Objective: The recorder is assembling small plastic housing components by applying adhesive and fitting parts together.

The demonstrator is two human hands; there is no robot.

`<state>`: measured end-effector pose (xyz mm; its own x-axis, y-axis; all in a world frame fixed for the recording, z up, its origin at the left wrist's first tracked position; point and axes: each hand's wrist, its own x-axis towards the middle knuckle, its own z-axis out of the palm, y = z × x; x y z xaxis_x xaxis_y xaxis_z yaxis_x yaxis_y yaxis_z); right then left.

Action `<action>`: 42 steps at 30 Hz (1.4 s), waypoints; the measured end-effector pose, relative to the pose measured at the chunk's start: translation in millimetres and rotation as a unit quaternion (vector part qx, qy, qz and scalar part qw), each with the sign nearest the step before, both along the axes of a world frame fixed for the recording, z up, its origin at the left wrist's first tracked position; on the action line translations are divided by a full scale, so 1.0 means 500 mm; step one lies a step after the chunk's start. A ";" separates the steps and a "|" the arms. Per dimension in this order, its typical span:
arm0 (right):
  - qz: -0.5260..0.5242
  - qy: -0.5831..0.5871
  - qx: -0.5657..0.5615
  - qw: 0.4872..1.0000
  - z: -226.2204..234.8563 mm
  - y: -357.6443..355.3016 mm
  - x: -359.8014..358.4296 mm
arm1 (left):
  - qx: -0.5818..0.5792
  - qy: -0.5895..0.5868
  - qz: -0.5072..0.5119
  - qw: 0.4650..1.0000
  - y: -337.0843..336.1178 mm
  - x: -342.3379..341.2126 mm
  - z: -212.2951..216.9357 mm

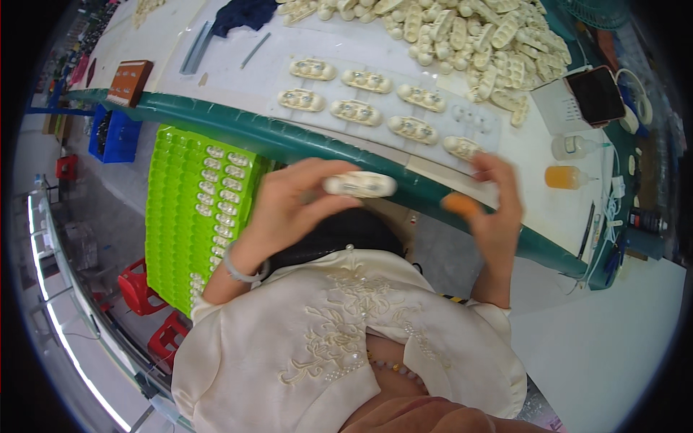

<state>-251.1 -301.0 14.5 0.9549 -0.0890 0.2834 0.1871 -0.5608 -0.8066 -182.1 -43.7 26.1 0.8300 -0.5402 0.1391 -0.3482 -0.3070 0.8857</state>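
My left hand [292, 209], a pale bangle at its wrist, is closed on a cream oval piece [361, 185] with small shiny stones along its middle, held above my lap in front of the table edge. My right hand [494, 195] is slightly blurred, its fingers apart; an orange cover [460, 204] seems to sit on its thumb tip. The fingertips are at a similar cream piece [460, 146] at the near right corner of a white slab [317, 119]; whether they touch it I cannot tell. Several more stone-set pieces [355, 112] lie on the slab in two rows.
A heap of plain cream pieces [462, 32] covers the table's far side. At right are a phone [595, 95], a clear bottle [570, 147] and an orange-filled bottle [565, 177]. A green moulded tray [173, 209] with finished-looking pieces stands at left. Red stools [141, 285] are below.
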 end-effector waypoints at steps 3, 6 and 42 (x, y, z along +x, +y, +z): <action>-0.116 -0.029 -0.138 0.983 0.003 -0.072 0.001 | -0.057 0.121 0.144 0.980 0.085 -0.009 -0.021; -0.067 0.015 -0.186 0.980 -0.004 -0.064 0.016 | -0.049 0.096 0.245 0.964 0.182 -0.046 -0.041; -0.175 -0.318 -0.141 0.921 -0.053 0.083 -0.045 | 0.043 0.054 0.565 0.822 0.654 -0.178 -0.248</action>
<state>-273.4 -259.3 -12.1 0.5153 -0.1975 0.8339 0.3397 -0.8463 -0.4103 -270.9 283.2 -97.8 0.8139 0.5801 0.0323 0.2820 -0.4431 0.8510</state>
